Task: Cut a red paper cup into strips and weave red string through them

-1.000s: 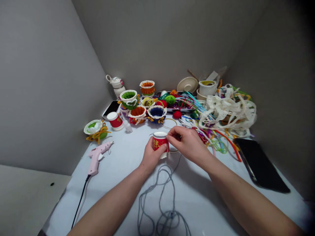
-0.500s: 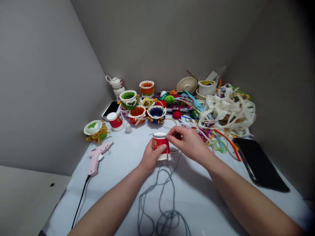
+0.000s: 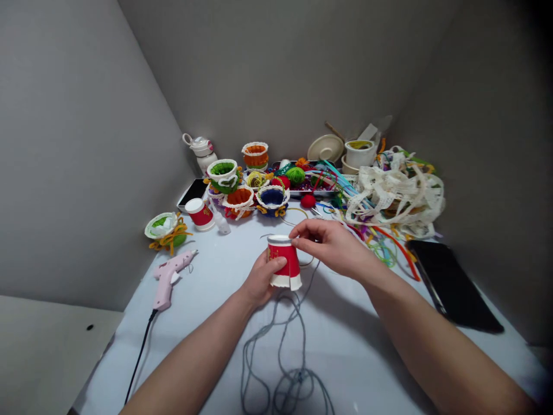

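My left hand point(image 3: 261, 278) grips a red paper cup point(image 3: 290, 266) with gold print, held upside down, its white lower edge slit. Grey yarn point(image 3: 280, 240) circles the cup near its upturned base, and a short end sticks out at the left. At the cup's upper right, my right hand point(image 3: 325, 243) pinches the yarn between thumb and fingertips. From there the strand runs down to a loose tangle of grey yarn point(image 3: 299, 376) on the table in front of me.
A pink glue gun point(image 3: 168, 279) with a black cord lies at the left. Several yarn-trimmed baskets point(image 3: 239, 199) and another red cup point(image 3: 199, 214) stand behind. White lace point(image 3: 397, 193) is heaped at the back right, near a black phone-like slab point(image 3: 453, 285).
The cup has turned slightly in my left hand, so its slit faces more toward me. My right fingers stay at the yarn by the upper rim. The view has shifted slightly.
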Tool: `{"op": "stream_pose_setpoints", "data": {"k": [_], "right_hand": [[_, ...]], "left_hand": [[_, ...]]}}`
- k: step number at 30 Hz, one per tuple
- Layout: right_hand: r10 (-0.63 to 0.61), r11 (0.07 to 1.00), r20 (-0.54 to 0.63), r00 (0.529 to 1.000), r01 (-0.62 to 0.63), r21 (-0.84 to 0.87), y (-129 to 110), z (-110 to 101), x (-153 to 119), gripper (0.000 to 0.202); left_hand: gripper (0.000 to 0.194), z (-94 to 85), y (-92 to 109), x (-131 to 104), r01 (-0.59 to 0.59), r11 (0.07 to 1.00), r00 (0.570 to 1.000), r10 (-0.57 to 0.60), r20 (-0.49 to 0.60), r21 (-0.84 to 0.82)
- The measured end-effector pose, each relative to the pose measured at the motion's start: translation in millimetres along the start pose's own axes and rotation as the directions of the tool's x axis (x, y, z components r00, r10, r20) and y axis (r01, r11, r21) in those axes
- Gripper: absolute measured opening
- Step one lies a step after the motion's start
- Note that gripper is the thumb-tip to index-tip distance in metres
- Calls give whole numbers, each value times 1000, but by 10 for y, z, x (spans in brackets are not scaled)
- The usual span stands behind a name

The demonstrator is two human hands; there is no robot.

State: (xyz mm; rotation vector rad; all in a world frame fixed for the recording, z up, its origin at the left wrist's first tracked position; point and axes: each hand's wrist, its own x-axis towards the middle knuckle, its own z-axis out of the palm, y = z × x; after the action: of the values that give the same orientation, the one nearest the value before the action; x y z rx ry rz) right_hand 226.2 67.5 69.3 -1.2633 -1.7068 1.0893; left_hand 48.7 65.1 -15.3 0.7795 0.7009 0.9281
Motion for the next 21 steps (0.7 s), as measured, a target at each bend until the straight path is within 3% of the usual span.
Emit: {"op": "stream_pose_setpoints", "data": {"k": [6, 10, 16, 18, 21], "right_hand": [[6, 998, 77, 997, -11, 65, -41, -72, -13, 16], [36, 992, 137, 990, -52, 118, -60, -109, -13, 16], [42, 993, 146, 988, -58, 106, -31, -130, -2, 17], [46, 993, 144, 989, -61, 99, -20, -135, -7, 16], [34, 999, 96, 995, -35, 3, -34, -125, -31, 15]], "left_hand": [[60, -36, 14, -17, 42, 999, 993, -39, 111, -30], [59, -42, 16, -20, 60, 998, 991, -57, 125, -23], [60, -65, 8, -5, 74, 997, 980, -74, 186, 6], [66, -77, 21, 17, 44, 998, 981, -50, 189, 35], [70, -64, 58, 49, -83, 985, 992, 66, 110, 149]]}}
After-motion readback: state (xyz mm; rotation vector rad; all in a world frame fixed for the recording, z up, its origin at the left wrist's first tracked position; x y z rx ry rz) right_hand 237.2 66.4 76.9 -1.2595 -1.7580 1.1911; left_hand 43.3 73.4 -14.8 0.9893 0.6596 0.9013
